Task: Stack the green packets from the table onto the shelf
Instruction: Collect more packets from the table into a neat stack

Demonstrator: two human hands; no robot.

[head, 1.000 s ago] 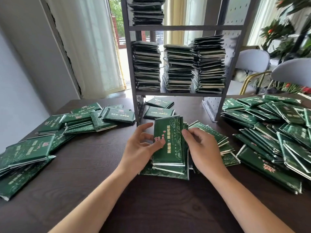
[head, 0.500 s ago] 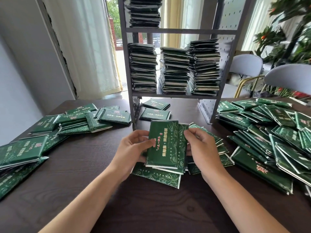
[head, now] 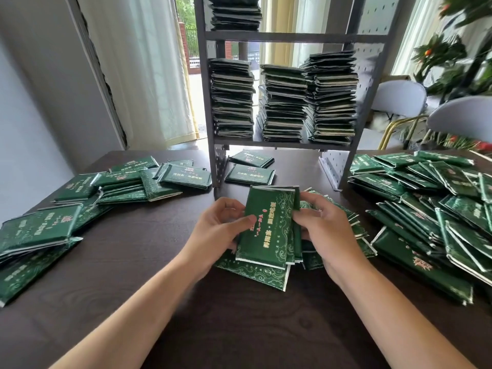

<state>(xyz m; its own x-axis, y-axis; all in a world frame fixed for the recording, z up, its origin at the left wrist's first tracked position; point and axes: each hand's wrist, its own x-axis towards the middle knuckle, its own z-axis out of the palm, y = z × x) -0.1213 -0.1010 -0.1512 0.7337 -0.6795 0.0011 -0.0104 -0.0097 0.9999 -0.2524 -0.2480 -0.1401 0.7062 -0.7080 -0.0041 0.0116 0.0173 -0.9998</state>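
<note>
Green packets were what I saw gathered into a small bundle at the middle of the dark wooden table, held between both hands. The left hand gripped the bundle's left edge, with its thumb pressed across the printed top face and its fingers curled behind. The right hand clasped the right edge, fingers wrapped round the side of the bundle. I noted the bundle tilted up toward the camera, with its lower end over a few loose packets lying flat on the table.

Further packets lay in a spread heap to the left and a larger heap to the right. Two single packets lay flat under the grey metal shelf unit, which stood at the far edge of the table. On the lower shelf board I counted three tall stacks standing side by side. Another stack sat on the board above, its top cut off by the frame.

Behind the table I recorded a white curtain, two grey chairs and a leafy plant.
</note>
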